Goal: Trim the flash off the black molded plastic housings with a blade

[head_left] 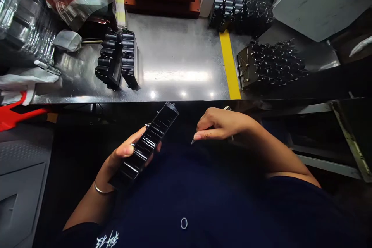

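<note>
The left hand (pixel 124 155) grips a long black plastic part (pixel 147 145) with a row of compartments, held slanted below the near edge of the table (pixel 180 62); the right hand (pixel 217 124) pinches a thin pointed blade (pixel 193 141), its tip just beside the part but apart from it; on the table lie 2 similar black parts (pixel 117 60), a yellow stripe (pixel 229 66), and spiked black stacks (pixel 270 64) at the right.

text: white characters on dark shirt (pixel 107 239) | legibility: cut off (unreadable) | other labels: none readable
</note>
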`<state>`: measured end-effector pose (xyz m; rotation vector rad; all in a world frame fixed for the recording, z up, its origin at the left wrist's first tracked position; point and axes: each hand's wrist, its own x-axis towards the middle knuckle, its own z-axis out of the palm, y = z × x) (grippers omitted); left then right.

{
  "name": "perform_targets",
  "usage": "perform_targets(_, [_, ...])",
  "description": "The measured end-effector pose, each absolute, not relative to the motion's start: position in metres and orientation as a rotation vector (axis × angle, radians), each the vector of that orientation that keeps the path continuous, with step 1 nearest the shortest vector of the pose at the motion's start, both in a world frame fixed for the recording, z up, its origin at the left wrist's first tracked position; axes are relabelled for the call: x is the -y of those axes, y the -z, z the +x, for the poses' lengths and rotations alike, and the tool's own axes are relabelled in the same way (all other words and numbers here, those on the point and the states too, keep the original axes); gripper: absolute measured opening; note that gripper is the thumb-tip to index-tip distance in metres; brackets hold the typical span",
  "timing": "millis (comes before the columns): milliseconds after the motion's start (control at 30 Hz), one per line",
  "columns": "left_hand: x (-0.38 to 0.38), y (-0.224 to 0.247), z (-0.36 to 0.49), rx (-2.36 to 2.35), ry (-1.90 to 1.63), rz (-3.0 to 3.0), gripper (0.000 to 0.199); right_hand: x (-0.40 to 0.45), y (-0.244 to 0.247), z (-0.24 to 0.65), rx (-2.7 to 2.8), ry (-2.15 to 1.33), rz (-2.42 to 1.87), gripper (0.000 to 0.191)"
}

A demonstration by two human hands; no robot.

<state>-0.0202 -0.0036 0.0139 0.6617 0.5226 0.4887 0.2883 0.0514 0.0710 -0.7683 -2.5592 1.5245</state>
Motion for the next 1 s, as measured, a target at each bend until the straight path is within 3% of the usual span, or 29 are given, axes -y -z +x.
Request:
perform_targets(167, [0.002, -0.022, -0.015, -0.629, -0.542, 0.732, 0.083, -0.051, -0.061, 0.272, 2.139, -1.097, -1.119, 0.054])
perform_targets(333, [0.0, -0.019, -0.01, -0.674, -0.586, 0.793, 0.079, -0.051, -0.049, 0.255, 2.023, -0.861, -1.222, 0.054])
perform_targets(600, [-0.012, -0.019, -0.002, -0.737, -0.637, 1.009, 0.08, -0.047, -0.038, 0.23, 1.896, -0.699, -1.375, 0.043])
perform_targets(800, [-0.014, -0.027, 0.001, -0.776, -0.638, 1.04, 0.079, -0.04, -0.039, 0.23, 2.013, -0.613, -1.44, 0.046])
perform_targets(1000, [-0.024, -0.018, 0.005, -0.726, -0.593, 0.819, 0.076, -0.043, -0.039, 0.237, 2.011, -0.591, -1.243, 0.041])
